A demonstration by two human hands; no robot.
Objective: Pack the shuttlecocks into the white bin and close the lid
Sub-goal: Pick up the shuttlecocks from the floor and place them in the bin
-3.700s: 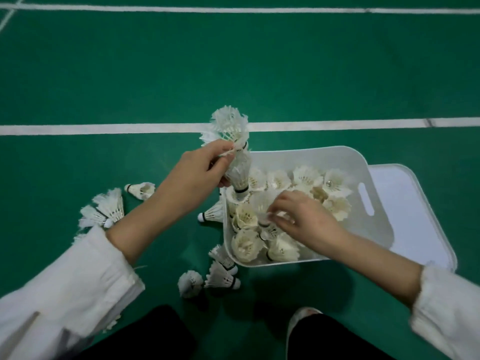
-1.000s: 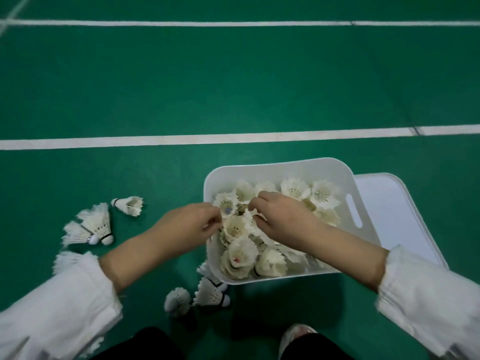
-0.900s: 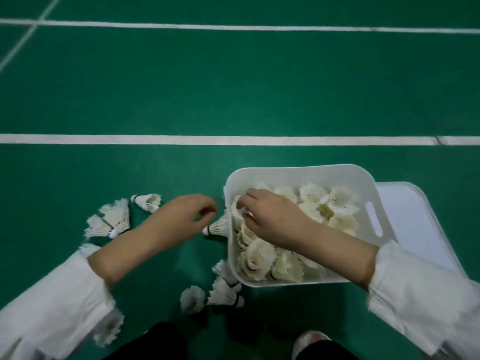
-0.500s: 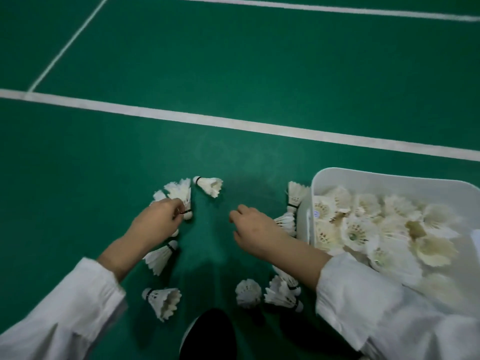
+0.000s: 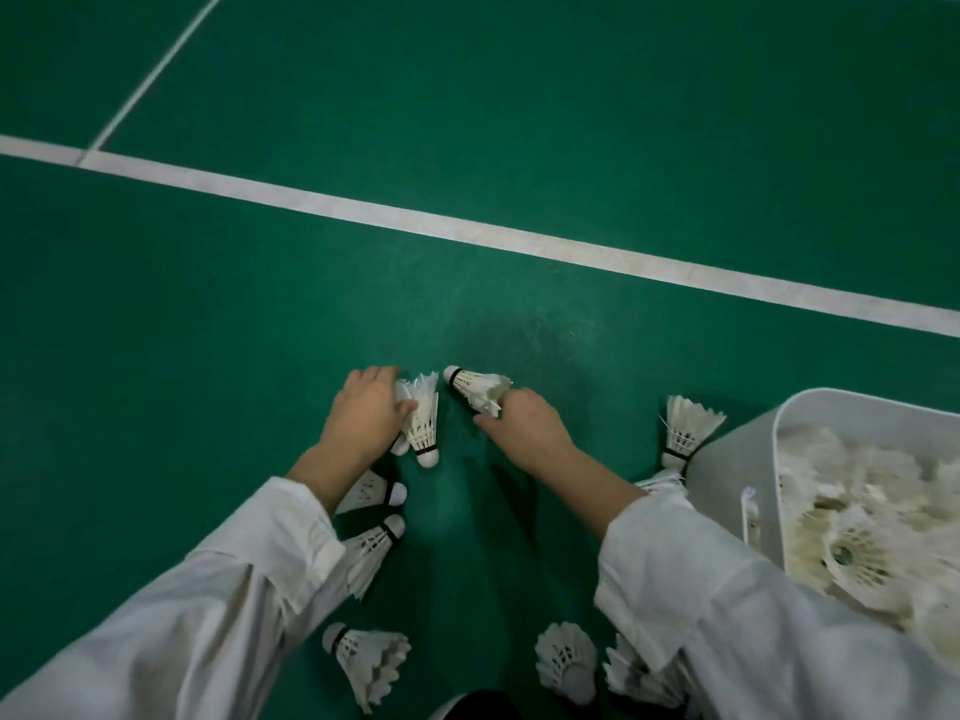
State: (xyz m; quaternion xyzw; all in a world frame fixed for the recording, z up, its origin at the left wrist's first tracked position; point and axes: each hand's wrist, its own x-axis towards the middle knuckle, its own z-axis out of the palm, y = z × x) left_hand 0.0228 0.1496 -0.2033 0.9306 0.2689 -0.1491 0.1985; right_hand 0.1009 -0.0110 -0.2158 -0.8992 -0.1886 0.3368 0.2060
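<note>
The left hand (image 5: 363,413) is curled round the feathers of a pair of shuttlecocks (image 5: 425,420) on the green floor (image 5: 208,330), their corks pointing toward the near side. Just to its right, the right hand (image 5: 524,426) pinches the feather skirt of a lone shuttlecock (image 5: 475,387) that lies on its side, cork aimed far-left. The two hands are near each other but apart. Both wrists come out of white sleeves (image 5: 701,589).

On the near side of the left hand, partly under its forearm, two more shuttlecocks (image 5: 371,548) lie with corks to the right. A single shuttlecock (image 5: 363,662) lies nearer still, and a small cluster (image 5: 566,662) sits by the right sleeve.

The white bin (image 5: 727,459) stands at the right edge, well right of both hands, with packed shuttlecocks (image 5: 857,553) filling it. A leaning shuttlecock (image 5: 685,423) rests against the bin's left wall, cork down and outside the bin. A white court line (image 5: 519,241) crosses the floor beyond the hands.
</note>
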